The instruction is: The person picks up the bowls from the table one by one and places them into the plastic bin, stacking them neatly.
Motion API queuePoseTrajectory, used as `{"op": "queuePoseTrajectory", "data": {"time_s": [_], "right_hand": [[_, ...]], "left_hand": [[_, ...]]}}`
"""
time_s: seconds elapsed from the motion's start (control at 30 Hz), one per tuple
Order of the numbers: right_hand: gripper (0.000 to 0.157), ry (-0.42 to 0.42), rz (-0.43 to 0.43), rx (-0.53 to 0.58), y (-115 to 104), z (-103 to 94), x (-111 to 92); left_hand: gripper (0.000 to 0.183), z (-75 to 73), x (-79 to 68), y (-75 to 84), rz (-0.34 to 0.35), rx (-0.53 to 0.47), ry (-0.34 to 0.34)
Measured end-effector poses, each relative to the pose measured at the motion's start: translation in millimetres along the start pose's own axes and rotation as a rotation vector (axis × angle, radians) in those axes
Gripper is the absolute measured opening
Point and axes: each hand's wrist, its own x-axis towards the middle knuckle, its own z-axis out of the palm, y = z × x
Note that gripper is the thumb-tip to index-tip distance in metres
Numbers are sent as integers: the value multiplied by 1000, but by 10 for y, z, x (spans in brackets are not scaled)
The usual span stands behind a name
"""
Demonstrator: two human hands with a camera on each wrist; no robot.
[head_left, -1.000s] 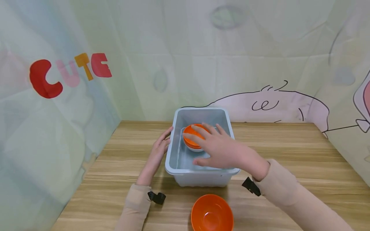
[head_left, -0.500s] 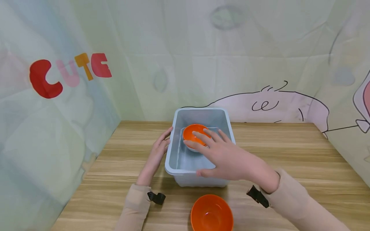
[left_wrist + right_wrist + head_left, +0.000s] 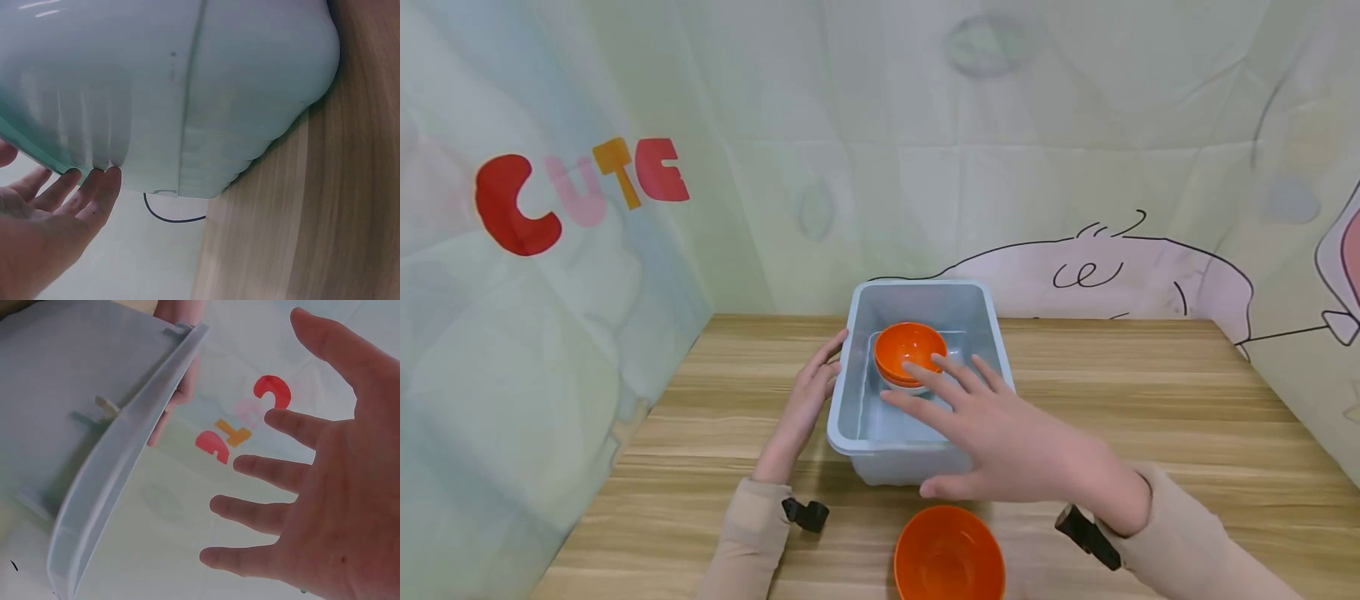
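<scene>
A light blue plastic bin [image 3: 917,462] stands on the table, holding a small stack of orange bowls [image 3: 910,346] with a whitish bowl base showing under them. My left hand [image 3: 808,396] rests its fingertips against the bin's left side, just below the rim; the left wrist view shows these fingers [image 3: 100,194] extended on the wall. Over the bin's near right corner, my right hand [image 3: 1000,433] hovers with spread fingers and holds nothing. Its bare palm [image 3: 344,494] faces the right wrist camera. Another orange bowl [image 3: 950,558] sits in front of the bin, its lower edge cut off by the frame.
The wood-grain table [image 3: 1150,392] meets a printed cloth backdrop [image 3: 850,167] at its back and sides. Coloured letters [image 3: 520,204] mark the left cloth. A black strap clip [image 3: 805,515] hangs at the left sleeve, another clip [image 3: 1087,537] at the right.
My right hand has drawn back from above the stacked bowls toward the near right, uncovering them. The left hand, the bin and the front bowl have stayed put.
</scene>
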Motion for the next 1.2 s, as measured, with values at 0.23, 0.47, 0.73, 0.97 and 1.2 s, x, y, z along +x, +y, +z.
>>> {"op": "queuePoseTrajectory", "data": {"time_s": [0.23, 0.47, 0.73, 0.97, 1.2], "right_hand": [[87, -7, -15, 1, -59, 57, -88], [92, -25, -33, 6, -105, 87, -138], [91, -107, -25, 29, -160, 109, -183], [91, -118, -35, 38, -196, 188, -253], [89, -123, -70, 78, -198, 276, -305]], "left_hand": [[47, 1, 3, 2, -3, 3, 5], [48, 0, 2, -7, 0, -4, 11], [46, 5, -11, 7, -3, -1, 4], [46, 2, -8, 0, 19, 1, 1], [45, 2, -3, -6, 19, -1, 4]]}}
